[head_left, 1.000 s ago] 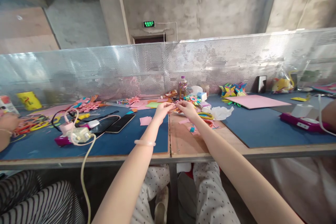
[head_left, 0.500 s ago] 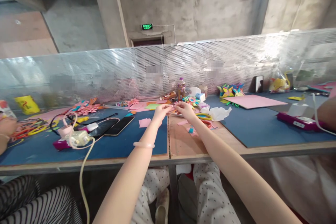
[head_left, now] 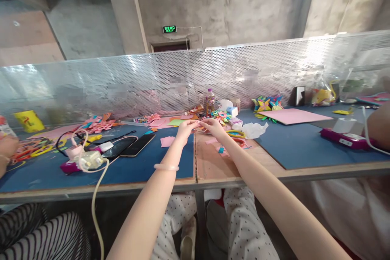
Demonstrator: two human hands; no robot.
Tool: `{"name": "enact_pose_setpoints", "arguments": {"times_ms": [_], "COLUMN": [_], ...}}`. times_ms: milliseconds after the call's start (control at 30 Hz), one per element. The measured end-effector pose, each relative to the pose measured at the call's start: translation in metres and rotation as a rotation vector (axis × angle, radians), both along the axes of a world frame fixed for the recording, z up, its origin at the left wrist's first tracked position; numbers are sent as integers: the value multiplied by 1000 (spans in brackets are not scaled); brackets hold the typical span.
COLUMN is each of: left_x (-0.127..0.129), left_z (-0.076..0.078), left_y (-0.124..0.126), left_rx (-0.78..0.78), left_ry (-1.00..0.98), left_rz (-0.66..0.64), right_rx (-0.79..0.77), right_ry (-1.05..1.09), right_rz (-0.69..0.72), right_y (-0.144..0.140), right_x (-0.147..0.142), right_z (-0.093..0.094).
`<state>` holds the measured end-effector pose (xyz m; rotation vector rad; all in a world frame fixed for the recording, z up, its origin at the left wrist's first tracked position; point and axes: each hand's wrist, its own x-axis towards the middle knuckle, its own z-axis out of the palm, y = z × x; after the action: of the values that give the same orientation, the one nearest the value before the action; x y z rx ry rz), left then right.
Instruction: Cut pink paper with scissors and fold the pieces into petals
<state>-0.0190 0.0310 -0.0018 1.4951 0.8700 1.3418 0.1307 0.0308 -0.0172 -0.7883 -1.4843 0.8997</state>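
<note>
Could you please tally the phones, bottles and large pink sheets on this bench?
Dark flat phones: 2
Clear plastic bottle with purple cap: 1
Large pink paper sheet: 1
Total: 4

Craft workshop, concrete walls, shared workbench, paper flowers

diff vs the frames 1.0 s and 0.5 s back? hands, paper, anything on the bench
Almost nothing. The left hand and right hand have kept their fingertips together on the small pink paper piece above the table, drifting only slightly as the view shifted. Nothing was picked up or let go. The phones, the bottle and the pink sheet stayed put.
</note>
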Motion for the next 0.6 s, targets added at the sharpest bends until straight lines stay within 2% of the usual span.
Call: {"name": "enact_pose_setpoints", "arguments": {"times_ms": [267, 600], "left_x": [-1, 0], "left_z": [-1, -2], "left_y": [4, 5], "left_rx": [-24, -27], "left_ry": [1, -21], "left_rz": [-17, -32], "right_rx": [-94, -83], "right_ry": [100, 77], "right_rz": [46, 35], "right_y": [1, 1], "right_x": [-1, 0], "right_z": [-1, 0]}}
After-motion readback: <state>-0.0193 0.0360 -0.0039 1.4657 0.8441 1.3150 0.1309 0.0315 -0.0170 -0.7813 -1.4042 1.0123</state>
